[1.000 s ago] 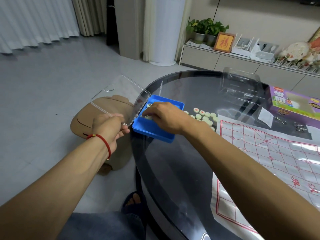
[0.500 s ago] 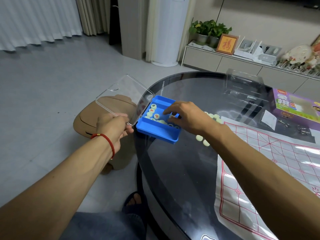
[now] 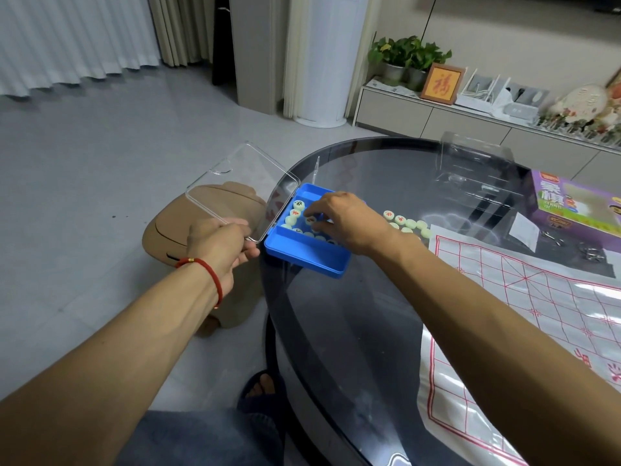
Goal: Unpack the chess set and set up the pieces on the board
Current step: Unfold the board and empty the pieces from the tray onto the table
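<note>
At the near-left rim of the round glass table [image 3: 386,331] sits the blue case [image 3: 307,255], overhanging the edge a little, and my right hand [image 3: 349,222] is down inside it with fingertips curled around one piece [image 3: 311,219] — a pinch, as far as I can judge. My left hand [image 3: 220,245] pinches the corner of the clear lid [image 3: 242,193], which is swung open beyond the table edge. To do this well I would hold that lid steady so the case cannot tip off the rim, and lift pieces out one or two at a time rather than scooping. Pale round discs [image 3: 295,213] marked in red or dark characters fill the case's far compartment; the near compartment looks bare. More discs [image 3: 405,223] lie in a loose row just right of the case — between it and the red-lined paper board [image 3: 537,314], which carries no pieces yet.
</note>
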`<state>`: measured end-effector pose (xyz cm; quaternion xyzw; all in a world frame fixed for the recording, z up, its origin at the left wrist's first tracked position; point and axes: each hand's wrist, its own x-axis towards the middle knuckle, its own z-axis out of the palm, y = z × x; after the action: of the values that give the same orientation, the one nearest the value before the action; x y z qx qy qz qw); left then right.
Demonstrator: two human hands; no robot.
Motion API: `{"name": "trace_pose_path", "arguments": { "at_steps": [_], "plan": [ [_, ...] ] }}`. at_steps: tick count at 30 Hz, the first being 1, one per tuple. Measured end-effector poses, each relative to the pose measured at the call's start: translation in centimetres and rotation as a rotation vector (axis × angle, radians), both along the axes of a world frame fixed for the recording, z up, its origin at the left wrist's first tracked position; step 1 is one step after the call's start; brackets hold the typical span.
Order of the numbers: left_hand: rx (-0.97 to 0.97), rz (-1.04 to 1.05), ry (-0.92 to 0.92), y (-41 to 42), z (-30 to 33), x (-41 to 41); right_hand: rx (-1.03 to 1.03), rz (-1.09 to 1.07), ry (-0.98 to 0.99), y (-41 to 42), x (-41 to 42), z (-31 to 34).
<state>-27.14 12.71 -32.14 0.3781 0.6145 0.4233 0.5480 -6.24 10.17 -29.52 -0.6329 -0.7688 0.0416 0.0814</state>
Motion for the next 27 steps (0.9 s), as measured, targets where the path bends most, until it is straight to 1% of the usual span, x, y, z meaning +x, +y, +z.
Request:
{"name": "trace_pose_path", "arguments": {
  "at_steps": [4,7,11,15,21,24,27],
  "plan": [
    [-0.007,0.002,0.002,0.1,-0.1,0.0,-0.002,-0.01,-0.071,0.5,-0.5,-0.2],
    [-0.011,0.006,-0.01,0.1,-0.1,0.0,0.041,-0.029,-0.129,0.9,-0.6,-0.3],
    [-0.013,0.001,-0.001,0.2,-0.2,0.0,0.082,-0.004,-0.14,0.8,-0.6,-0.3],
    [-0.014,-0.008,-0.004,0.2,-0.2,-0.1,0.08,-0.026,-0.073,0.8,-0.2,-0.5],
    [-0.014,-0.001,-0.005,0.1,0.0,0.0,0.089,0.007,-0.074,0.4,-0.2,-0.2],
    [-0.012,0.0,-0.006,-0.1,0.1,-0.1,0.142,-0.019,0.006,-0.2,0.4,0.7],
    [-0.008,-0.007,0.003,-0.2,0.2,-0.1,0.25,-0.147,0.138,-0.9,2.9,2.5]
  ]
}}
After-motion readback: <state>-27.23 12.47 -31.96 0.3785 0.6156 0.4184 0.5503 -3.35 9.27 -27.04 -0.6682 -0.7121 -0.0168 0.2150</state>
